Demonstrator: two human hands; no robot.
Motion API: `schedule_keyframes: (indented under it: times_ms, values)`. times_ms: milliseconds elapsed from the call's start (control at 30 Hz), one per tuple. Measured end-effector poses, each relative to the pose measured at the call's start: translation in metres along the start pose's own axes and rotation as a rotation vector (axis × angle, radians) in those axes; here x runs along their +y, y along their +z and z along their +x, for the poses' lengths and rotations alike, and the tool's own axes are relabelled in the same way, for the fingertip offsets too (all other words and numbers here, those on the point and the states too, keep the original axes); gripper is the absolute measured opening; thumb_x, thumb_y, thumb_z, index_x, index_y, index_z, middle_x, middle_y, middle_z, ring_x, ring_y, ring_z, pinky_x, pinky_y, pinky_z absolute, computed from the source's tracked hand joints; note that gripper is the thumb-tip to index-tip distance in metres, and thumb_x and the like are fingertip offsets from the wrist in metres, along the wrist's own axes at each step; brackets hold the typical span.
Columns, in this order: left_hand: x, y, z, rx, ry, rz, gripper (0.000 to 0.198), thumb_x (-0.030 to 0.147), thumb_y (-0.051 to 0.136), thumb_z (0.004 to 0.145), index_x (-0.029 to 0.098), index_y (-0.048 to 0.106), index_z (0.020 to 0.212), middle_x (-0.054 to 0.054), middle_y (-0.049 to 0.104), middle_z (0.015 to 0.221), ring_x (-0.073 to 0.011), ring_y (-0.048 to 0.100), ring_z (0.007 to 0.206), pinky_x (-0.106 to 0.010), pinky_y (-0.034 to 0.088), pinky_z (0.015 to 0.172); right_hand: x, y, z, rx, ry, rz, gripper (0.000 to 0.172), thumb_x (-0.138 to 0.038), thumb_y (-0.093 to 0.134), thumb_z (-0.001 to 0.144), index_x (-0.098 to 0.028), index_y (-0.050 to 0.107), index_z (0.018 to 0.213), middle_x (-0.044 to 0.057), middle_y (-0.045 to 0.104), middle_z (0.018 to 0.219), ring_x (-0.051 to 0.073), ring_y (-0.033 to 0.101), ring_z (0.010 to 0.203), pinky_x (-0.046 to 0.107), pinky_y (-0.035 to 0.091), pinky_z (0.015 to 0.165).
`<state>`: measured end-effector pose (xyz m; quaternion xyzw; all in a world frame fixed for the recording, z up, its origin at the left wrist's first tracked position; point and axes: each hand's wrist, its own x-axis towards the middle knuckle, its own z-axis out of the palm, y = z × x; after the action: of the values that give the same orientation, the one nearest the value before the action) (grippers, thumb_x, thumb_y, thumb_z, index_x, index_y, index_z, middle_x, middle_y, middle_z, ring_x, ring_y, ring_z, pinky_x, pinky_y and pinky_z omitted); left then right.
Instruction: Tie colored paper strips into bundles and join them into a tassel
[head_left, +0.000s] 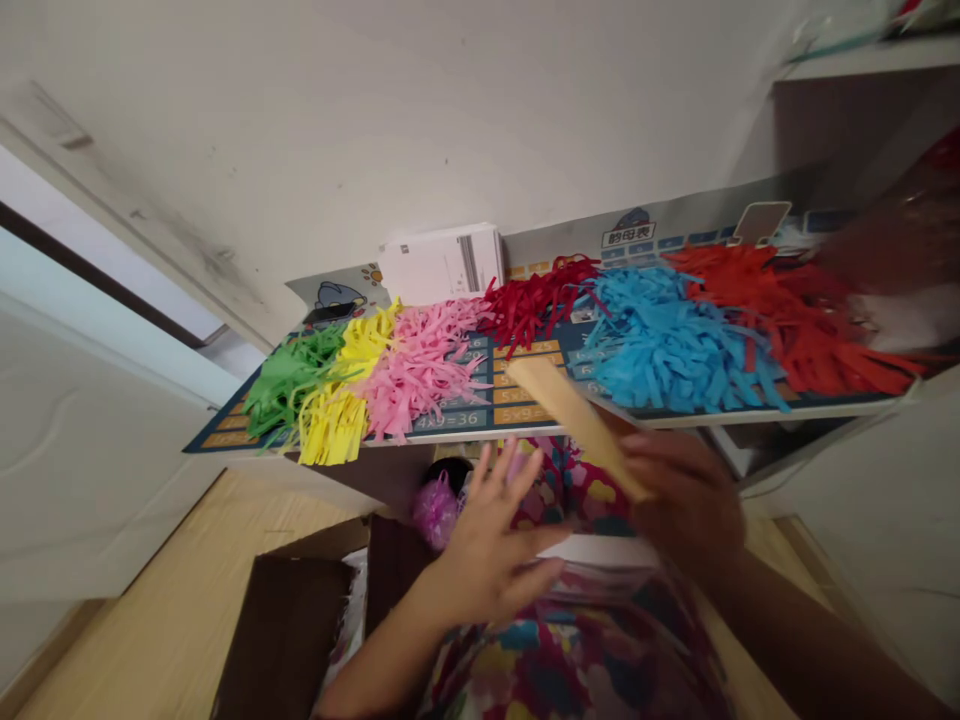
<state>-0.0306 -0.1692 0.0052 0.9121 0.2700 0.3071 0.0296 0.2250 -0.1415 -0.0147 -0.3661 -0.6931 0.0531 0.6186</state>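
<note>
My right hand [686, 505] is closed around the lower end of a flat tan strip [574, 420], blurred, so I cannot tell if it is wood or card. The strip slants up and left over the front edge of the desk. Fingers spread and holding nothing, my left hand [487, 550] hovers above my lap. Between the hands, a white strip [600, 550] and what looks like clear plastic [600, 585] lie over patterned clothing. Fringed paper bundles line the desk: green [296, 380], yellow [337, 410], pink [427, 365], dark red [536, 300], blue [675, 340] and red [810, 320].
Under the bundles is a printed desk mat [454, 420] with multiplication sums. A white label stack [442, 265] leans on the wall, near a dark phone-like object [330, 313]. Below left, an open cardboard box [289, 610] stands on the floor by a purple bag [436, 512].
</note>
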Motion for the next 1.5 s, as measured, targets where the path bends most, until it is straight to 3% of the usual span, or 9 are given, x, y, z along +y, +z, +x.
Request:
schedule_keyframes:
  times_ms: [100,200,367,500,700,867,1000,1267,1500]
  values:
    - [0.001,-0.001,0.001,-0.033,0.046,-0.088,0.024,0.029,0.066,0.088,0.023,0.072,0.111,-0.009,0.014,0.168,-0.0362,0.027,0.150,-0.063,0.018,0.121,-0.007,0.004,0.002,-0.339,-0.162,0.283,0.031,-0.042,0.060,0.093,-0.027,0.069,0.118,0.009,0.070,0.117,0.023,0.067,0.105,0.038,0.055,0.087]
    - [-0.001,-0.001,0.001,-0.045,0.031,-0.099,0.026,0.029,0.069,0.085,0.023,0.072,0.111,-0.011,0.023,0.165,-0.0368,0.027,0.150,-0.063,0.019,0.121,-0.007,0.015,0.009,-0.617,0.013,0.447,0.031,-0.043,0.047,0.100,-0.026,0.070,0.112,0.009,0.067,0.123,0.021,0.067,0.108,0.034,0.055,0.087]
    - [-0.004,0.003,0.003,-0.002,0.051,-0.109,0.025,0.031,0.065,0.088,0.020,0.072,0.110,-0.014,0.022,0.165,-0.0337,0.036,0.146,-0.054,0.030,0.119,0.003,0.035,0.016,-0.495,0.291,0.392,0.029,-0.022,0.059,0.091,-0.026,0.052,0.119,0.002,0.070,0.097,0.015,0.069,0.082,0.027,0.055,0.071]
    - [-0.008,0.004,0.000,0.037,0.044,-0.135,0.025,0.032,0.065,0.089,0.019,0.071,0.110,-0.017,0.034,0.160,-0.0316,0.043,0.142,-0.050,0.037,0.116,0.002,0.034,0.036,-0.641,-0.031,-0.025,0.045,-0.018,0.061,0.083,-0.024,0.056,0.128,0.004,0.067,0.089,0.019,0.062,0.076,0.031,0.046,0.066]
    - [-0.007,0.000,-0.004,0.021,-0.043,-0.099,0.025,0.035,0.063,0.091,0.022,0.072,0.110,-0.016,0.033,0.159,-0.0335,0.039,0.143,-0.054,0.036,0.113,-0.021,0.015,0.077,-0.577,-0.457,-0.405,0.012,-0.023,0.064,0.087,-0.025,0.072,0.078,0.006,0.068,0.093,0.025,0.059,0.091,0.038,0.035,0.079]
    - [-0.009,-0.003,-0.002,0.121,-0.065,0.070,0.030,0.043,0.062,0.091,0.028,0.072,0.115,-0.012,0.059,0.131,-0.0291,0.053,0.120,-0.050,0.040,0.104,-0.033,0.019,0.097,-0.752,-0.225,-0.743,0.022,-0.026,0.053,0.094,-0.019,0.069,0.080,0.007,0.071,0.082,0.021,0.061,0.070,0.032,0.029,0.060]
    - [-0.017,-0.003,0.005,0.056,-0.084,-0.131,0.033,0.034,0.043,0.101,0.023,0.068,0.120,-0.009,0.071,0.104,-0.0224,0.062,0.099,-0.043,0.042,0.093,-0.034,0.034,0.113,-1.001,-0.086,-0.831,0.037,-0.042,0.046,0.099,-0.018,0.070,0.083,0.009,0.070,0.074,0.021,0.062,0.066,0.031,0.020,0.054]
    - [-0.031,0.019,0.030,0.290,-0.748,-0.682,0.043,0.035,0.074,0.083,0.018,0.059,0.120,0.000,0.073,0.073,-0.0132,0.067,0.065,-0.023,0.050,0.065,-0.014,0.066,0.121,-1.295,-0.110,-0.514,0.028,-0.043,0.061,0.090,-0.020,0.077,0.085,0.008,0.075,0.082,0.020,0.066,0.073,0.026,0.027,0.055]
    - [-0.053,0.020,0.027,0.308,-0.952,-0.638,0.030,0.045,0.066,0.085,0.015,0.068,0.085,-0.002,0.074,0.066,-0.0135,0.064,0.054,-0.021,0.046,0.054,0.037,0.007,0.112,-1.134,0.158,-0.130,0.021,-0.031,0.066,0.078,-0.022,0.076,0.094,0.002,0.075,0.084,0.017,0.063,0.071,0.024,0.039,0.060]
